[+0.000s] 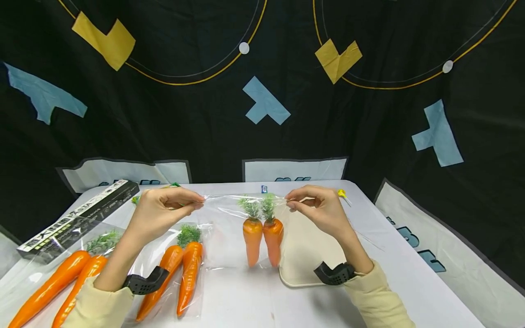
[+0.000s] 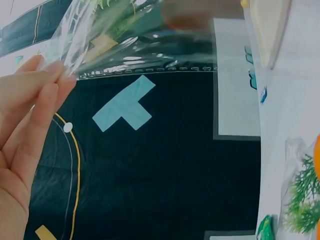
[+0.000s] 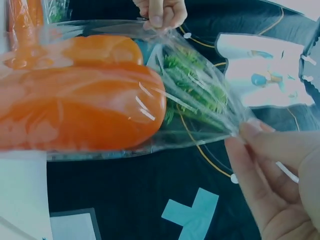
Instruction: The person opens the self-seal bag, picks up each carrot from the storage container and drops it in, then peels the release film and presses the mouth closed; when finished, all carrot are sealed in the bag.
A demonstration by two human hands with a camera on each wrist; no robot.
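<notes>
Head view: at centre frame, a clear bag hangs over the white table, stretched by its top edge between the left hand and the right hand, each pinching one upper corner with thumb and fingertips. Inside, two short carrots side by side, greens up, tips just above or on the table; cannot tell which. Best kept taut and level, with both pinches at the seal line so the strip can be pressed closed evenly from one end to the other without trapping the greens. At lower left, two more bagged pairs of long carrots. At far left, a long black box with white and green print, too small to read. Blue characters on the white panels at the back edge, partly hidden, unreadable.

Left wrist view: fingertips at upper left pressed together on the bag's corner; zip strip running right along the film's edge. No legible writing.

Right wrist view: fingertips at right pinching gathered film beside the greens; orange carrots filling the left half. No writing readable.
</notes>
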